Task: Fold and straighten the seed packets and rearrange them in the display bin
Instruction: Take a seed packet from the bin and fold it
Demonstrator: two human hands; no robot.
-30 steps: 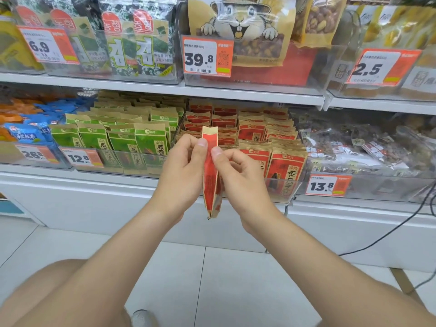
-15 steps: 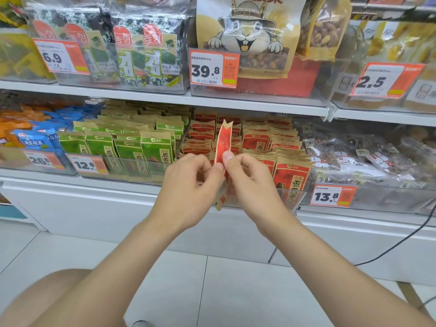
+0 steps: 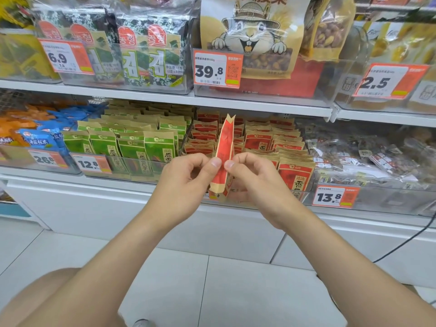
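We pinched one red seed packet [image 3: 225,147] between the thumbs and curled fingers of both hands, our left hand [image 3: 188,182] on its left side and our right hand [image 3: 254,182] on its right, thumb tips almost meeting at its middle. The packet stood upright and edge-on, notched top up, just in front of the display bin [image 3: 304,195], where the other red packets [image 3: 295,171] stood in rows. Green packets [image 3: 132,149] filled the neighbouring bin to the left.
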